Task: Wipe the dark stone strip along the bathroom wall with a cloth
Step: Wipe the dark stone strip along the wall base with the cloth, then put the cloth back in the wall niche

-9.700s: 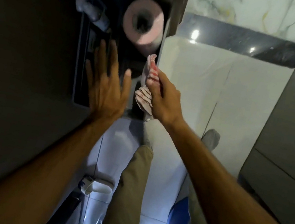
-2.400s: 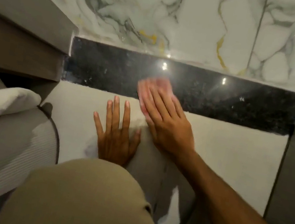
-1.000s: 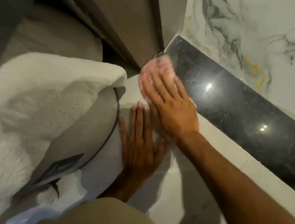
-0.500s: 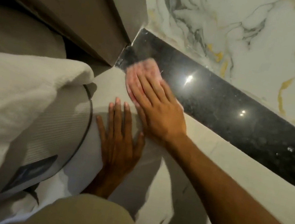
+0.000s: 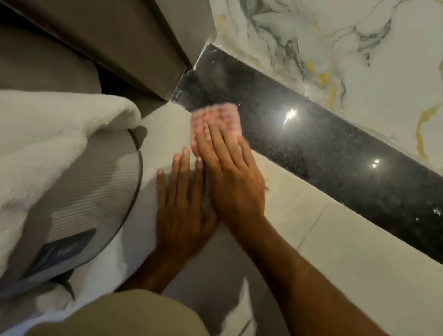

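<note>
The dark speckled stone strip (image 5: 335,155) runs diagonally from the upper middle down to the right edge, between the marble wall and the pale tiles. My right hand (image 5: 230,175) lies flat with its fingers pressing a pink checked cloth (image 5: 218,121) against the strip's lower edge, near its left end. The cloth is blurred. My left hand (image 5: 182,214) rests flat with spread fingers on the pale tile just below and left of the right hand, holding nothing.
A brown cabinet (image 5: 100,7) meets the strip's left end. A fluffy white towel (image 5: 9,154) drapes over a grey ribbed round thing (image 5: 97,193) at the left. White marble wall (image 5: 370,40) rises above the strip. My khaki-clad knee (image 5: 126,329) fills the bottom.
My right hand has slid the cloth a little to the right and down along the strip, away from the cabinet corner. The left hand stays planted on the tile.
</note>
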